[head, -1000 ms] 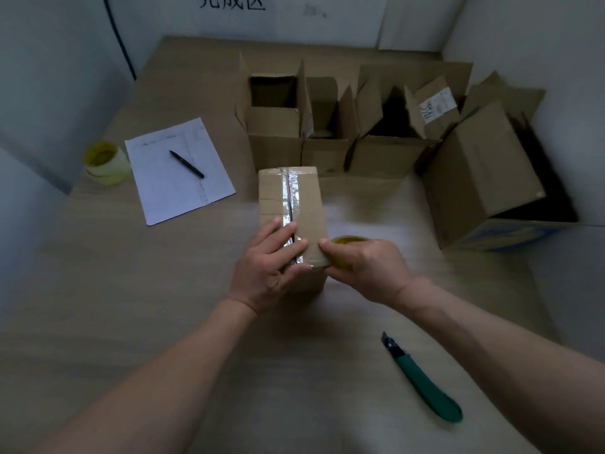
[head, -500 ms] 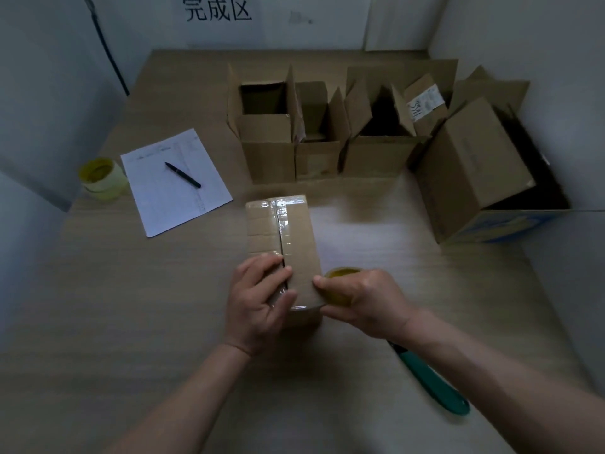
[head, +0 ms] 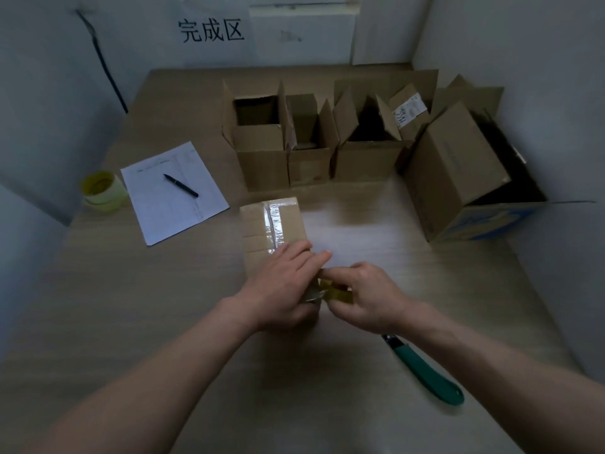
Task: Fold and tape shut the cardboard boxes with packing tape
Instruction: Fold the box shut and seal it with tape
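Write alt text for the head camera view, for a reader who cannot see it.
A person's left hand presses flat on a small taped cardboard box on a wooden table, while the right hand grips a yellow tape roll at its near end. Open boxes stand behind; a green utility knife lies to the right, paper and pen to the left.

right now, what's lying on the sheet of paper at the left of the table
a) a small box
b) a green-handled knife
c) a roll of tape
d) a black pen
d: a black pen lies across the sheet of paper, while the green-handled knife is on the table near the right arm and the spare tape roll sits beside the paper, not on it.
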A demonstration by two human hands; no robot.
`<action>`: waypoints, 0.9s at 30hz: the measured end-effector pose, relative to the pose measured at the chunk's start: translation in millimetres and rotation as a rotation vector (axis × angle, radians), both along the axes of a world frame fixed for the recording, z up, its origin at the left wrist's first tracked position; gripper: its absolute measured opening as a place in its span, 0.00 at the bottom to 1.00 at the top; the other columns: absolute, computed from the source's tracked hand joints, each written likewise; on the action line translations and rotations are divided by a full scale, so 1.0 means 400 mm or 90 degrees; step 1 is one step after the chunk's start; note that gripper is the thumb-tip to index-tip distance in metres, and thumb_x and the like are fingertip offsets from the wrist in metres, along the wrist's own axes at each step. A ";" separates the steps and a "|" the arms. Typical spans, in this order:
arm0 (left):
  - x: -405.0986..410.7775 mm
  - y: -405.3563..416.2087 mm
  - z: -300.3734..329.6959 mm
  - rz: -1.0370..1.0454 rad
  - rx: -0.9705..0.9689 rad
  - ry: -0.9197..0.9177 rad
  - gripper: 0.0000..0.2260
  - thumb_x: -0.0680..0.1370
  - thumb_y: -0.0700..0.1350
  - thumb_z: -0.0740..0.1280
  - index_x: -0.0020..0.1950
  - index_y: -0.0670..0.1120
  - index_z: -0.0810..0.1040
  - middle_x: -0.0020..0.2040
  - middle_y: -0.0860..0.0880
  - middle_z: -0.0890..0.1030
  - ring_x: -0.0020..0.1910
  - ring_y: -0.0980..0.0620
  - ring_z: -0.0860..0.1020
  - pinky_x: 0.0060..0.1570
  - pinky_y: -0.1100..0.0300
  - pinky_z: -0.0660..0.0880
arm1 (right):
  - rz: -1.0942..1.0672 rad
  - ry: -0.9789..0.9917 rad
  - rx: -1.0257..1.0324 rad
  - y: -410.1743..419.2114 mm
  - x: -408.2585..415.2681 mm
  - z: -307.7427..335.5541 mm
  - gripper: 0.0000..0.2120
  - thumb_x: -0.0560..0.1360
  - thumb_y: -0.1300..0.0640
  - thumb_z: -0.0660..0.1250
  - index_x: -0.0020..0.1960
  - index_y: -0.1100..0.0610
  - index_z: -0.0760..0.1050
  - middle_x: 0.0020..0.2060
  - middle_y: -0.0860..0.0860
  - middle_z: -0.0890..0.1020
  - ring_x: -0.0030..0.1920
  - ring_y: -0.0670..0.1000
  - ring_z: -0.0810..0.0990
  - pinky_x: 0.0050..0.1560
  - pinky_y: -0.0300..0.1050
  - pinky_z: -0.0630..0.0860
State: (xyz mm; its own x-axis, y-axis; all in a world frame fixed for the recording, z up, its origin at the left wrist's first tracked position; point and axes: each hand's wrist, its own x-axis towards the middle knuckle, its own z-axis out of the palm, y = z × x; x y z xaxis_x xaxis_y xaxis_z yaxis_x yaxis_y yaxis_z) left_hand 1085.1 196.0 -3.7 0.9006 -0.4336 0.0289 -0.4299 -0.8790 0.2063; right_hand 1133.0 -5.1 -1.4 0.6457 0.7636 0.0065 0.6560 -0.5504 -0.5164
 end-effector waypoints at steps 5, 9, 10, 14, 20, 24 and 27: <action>0.029 -0.014 -0.003 -0.033 -0.044 -0.028 0.35 0.69 0.62 0.67 0.72 0.48 0.65 0.58 0.50 0.73 0.58 0.53 0.66 0.64 0.60 0.60 | -0.058 0.138 -0.051 -0.091 -0.012 0.007 0.08 0.75 0.44 0.69 0.52 0.45 0.79 0.42 0.42 0.81 0.42 0.40 0.78 0.47 0.43 0.77; 0.056 -0.043 0.010 0.019 -0.066 0.013 0.35 0.72 0.68 0.63 0.73 0.50 0.65 0.45 0.54 0.71 0.48 0.53 0.67 0.58 0.56 0.66 | 0.006 -0.188 -0.195 -0.087 0.055 0.064 0.15 0.76 0.36 0.62 0.46 0.47 0.77 0.39 0.43 0.79 0.42 0.46 0.78 0.48 0.46 0.72; 0.066 -0.050 0.014 0.034 -0.066 0.032 0.34 0.72 0.67 0.63 0.74 0.52 0.65 0.42 0.55 0.69 0.46 0.53 0.67 0.57 0.53 0.67 | 0.016 -0.233 -0.187 -0.078 0.069 0.074 0.15 0.75 0.36 0.63 0.46 0.47 0.77 0.39 0.45 0.79 0.43 0.48 0.78 0.46 0.45 0.70; 0.105 -0.077 0.024 0.085 -0.045 0.120 0.21 0.72 0.62 0.66 0.65 0.62 0.75 0.33 0.58 0.73 0.44 0.55 0.71 0.63 0.54 0.60 | 0.068 -0.239 -0.142 -0.059 0.081 0.087 0.12 0.74 0.38 0.67 0.43 0.46 0.77 0.37 0.45 0.79 0.42 0.49 0.77 0.45 0.47 0.74; 0.120 -0.084 0.013 0.166 -0.101 0.179 0.06 0.70 0.52 0.74 0.45 0.61 0.81 0.32 0.61 0.76 0.38 0.66 0.72 0.65 0.59 0.54 | -0.071 -0.219 0.091 -0.130 0.025 0.012 0.16 0.73 0.42 0.71 0.52 0.53 0.78 0.53 0.50 0.79 0.57 0.50 0.75 0.57 0.44 0.73; 0.121 -0.083 0.000 0.213 -0.167 0.188 0.08 0.68 0.51 0.76 0.41 0.62 0.79 0.30 0.61 0.76 0.35 0.71 0.72 0.64 0.63 0.52 | -0.450 0.018 -0.043 -0.261 -0.126 -0.143 0.21 0.68 0.44 0.71 0.57 0.50 0.72 0.54 0.48 0.75 0.56 0.53 0.76 0.49 0.46 0.73; 0.128 -0.088 -0.005 0.219 -0.186 0.205 0.10 0.67 0.51 0.77 0.36 0.63 0.77 0.28 0.62 0.76 0.36 0.73 0.72 0.62 0.64 0.51 | -0.426 0.120 -0.334 -0.312 -0.227 -0.223 0.18 0.71 0.39 0.65 0.57 0.45 0.70 0.55 0.47 0.73 0.57 0.51 0.74 0.51 0.45 0.73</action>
